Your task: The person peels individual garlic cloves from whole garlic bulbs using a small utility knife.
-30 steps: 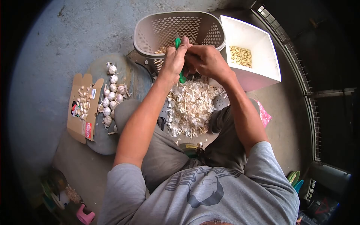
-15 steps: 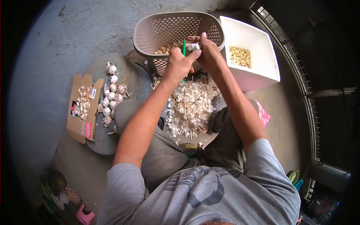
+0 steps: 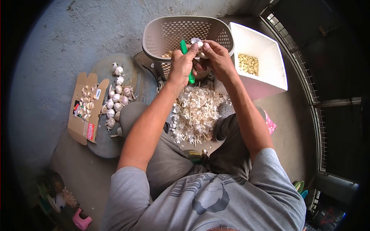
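My left hand (image 3: 181, 63) grips a green-handled knife (image 3: 186, 61), its handle sticking out above and below the fist. My right hand (image 3: 216, 57) pinches a garlic piece (image 3: 198, 43) against the left thumb, just over the rim of the beige perforated basket (image 3: 181, 30). Both hands are held together above a heap of garlic skins (image 3: 194, 111) lying between my knees.
A white foam box (image 3: 266, 73) holding peeled cloves (image 3: 248, 63) stands right of the basket. Whole garlic bulbs (image 3: 115, 101) lie on a round grey board at left, beside an open cardboard box (image 3: 85, 107) with more garlic. A metal grille runs along the right.
Both hands rose from just above the skins to the basket rim, then settled slightly lower. The knife handle now shows below the left fist again. The view shifted a little.
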Demonstrator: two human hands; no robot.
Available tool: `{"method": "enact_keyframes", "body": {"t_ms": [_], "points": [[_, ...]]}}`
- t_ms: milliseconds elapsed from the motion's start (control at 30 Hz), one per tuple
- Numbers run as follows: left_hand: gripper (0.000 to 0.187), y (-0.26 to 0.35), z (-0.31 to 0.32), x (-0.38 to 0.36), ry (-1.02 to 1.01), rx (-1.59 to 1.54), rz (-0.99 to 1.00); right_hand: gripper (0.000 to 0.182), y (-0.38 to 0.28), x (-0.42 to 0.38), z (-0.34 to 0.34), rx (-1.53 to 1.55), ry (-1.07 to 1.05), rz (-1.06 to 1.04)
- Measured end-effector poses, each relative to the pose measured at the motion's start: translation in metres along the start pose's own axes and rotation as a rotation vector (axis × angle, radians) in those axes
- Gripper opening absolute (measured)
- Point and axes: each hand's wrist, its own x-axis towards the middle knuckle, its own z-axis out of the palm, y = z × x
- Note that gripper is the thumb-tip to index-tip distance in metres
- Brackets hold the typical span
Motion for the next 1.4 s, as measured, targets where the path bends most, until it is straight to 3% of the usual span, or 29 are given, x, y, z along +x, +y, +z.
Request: {"method": "enact_keyframes", "body": {"t_ms": [133, 367, 467, 667, 733, 967, 1133, 1233, 1333, 1400], "points": [[0.033, -0.004, -0.001, -0.001, -0.029, 0.014, 0.023, 0.033, 0.015, 0.003, 0.001, 0.268, 0.133, 0.062], [0.024, -0.008, -0.002, 0.005, 0.052, 0.037, 0.026, 0.040, -0.011, -0.008, 0.013, -0.269, 0.012, -0.007], [0.023, -0.002, 0.002, 0.002, 0.042, -0.043, -0.011, 0.045, -0.001, -0.002, 0.008, -0.451, -0.046, -0.144], [0.037, -0.001, -0.003, 0.002, 0.008, -0.075, -0.060, 0.045, -0.005, -0.003, 0.006, -0.561, -0.157, -0.247], [0.047, -0.006, -0.004, 0.005, 0.047, -0.067, -0.001, 0.040, -0.008, -0.007, 0.012, -0.629, -0.056, -0.257], [0.042, 0.005, 0.002, 0.000, 0.093, -0.078, -0.027, 0.030, -0.017, -0.015, 0.028, -0.755, -0.003, -0.193], [0.043, -0.001, -0.002, 0.003, 0.114, -0.050, 0.099, 0.030, -0.012, -0.012, 0.034, -0.704, 0.035, -0.212], [0.042, -0.016, 0.000, 0.014, 0.258, -0.003, 0.318, 0.030, -0.009, -0.010, 0.040, -0.769, 0.092, -0.284], [0.031, -0.004, 0.010, -0.007, 0.218, 0.076, 0.171, 0.031, 0.009, 0.012, 0.022, -0.766, 0.170, -0.481], [0.031, -0.003, 0.007, -0.002, 0.205, 0.019, 0.149, 0.030, 0.005, 0.007, 0.020, -0.402, 0.131, -0.172]]}}
